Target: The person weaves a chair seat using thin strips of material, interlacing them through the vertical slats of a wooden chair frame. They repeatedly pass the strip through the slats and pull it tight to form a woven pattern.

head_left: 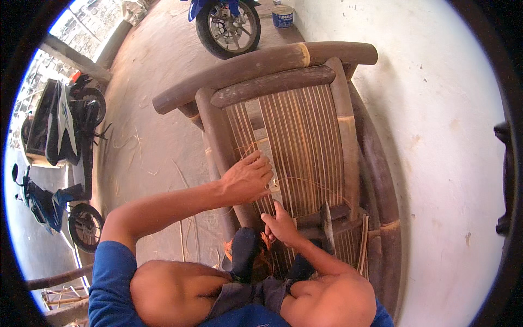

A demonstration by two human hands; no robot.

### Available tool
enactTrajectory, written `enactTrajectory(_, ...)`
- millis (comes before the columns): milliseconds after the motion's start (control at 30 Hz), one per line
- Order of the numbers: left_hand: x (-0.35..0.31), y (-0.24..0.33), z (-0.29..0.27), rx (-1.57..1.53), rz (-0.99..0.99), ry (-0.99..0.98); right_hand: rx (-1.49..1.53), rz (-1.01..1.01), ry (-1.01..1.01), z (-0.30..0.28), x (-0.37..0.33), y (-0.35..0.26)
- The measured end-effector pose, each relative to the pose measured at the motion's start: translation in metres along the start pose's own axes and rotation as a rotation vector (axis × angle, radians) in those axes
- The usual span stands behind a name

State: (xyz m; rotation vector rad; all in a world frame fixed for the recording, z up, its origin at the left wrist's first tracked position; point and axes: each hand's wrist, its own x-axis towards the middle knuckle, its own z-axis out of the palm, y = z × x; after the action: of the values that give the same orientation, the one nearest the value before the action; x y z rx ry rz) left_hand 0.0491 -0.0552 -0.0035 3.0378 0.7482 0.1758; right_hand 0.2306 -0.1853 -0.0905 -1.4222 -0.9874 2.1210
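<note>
A brown bamboo chair (239, 76) lies before me, its backrest filled with thin upright slats (305, 141). A gap shows between the slats left of the middle. Over that gap my left hand (248, 177) is closed, its fingers pinching a thin orange-brown strand (245, 147) by the slats. Lower down, close to the seat end, my right hand (280, 224) is closed with its thumb pointing up along the slats; what its fingers hold is hidden. Another thin strand (310, 181) curves across the slats to the right.
A grey pointed flat piece (328, 226) stands up right of my right hand. Loose strips (364, 245) lean by the chair's right side, near a white wall (447, 163). Motorbikes (65, 122) stand at left, another bike's wheel (227, 27) and a blue tin (283, 17) beyond the chair.
</note>
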Motion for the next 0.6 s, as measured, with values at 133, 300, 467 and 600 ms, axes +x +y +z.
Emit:
enactTrajectory(133, 0.013, 0.006, 0.020, 0.087, -0.003, -0.339, 0.237, 0.039, -0.018, -0.003, 0.009, -0.003)
enactTrajectory(300, 0.024, 0.015, 0.033, 0.033, 0.002, -0.505, 0.657, -0.032, 0.016, 0.016, 0.029, 0.005)
enactTrajectory(467, 0.025, 0.016, 0.039, -0.280, -0.161, -0.281, 0.895, -0.169, -0.035, 0.022, 0.045, 0.011)
enactTrajectory(600, 0.028, 0.010, 0.037, -0.435, -0.191, -0.167, 1.048, -0.190, -0.056, 0.023, 0.053, 0.013)
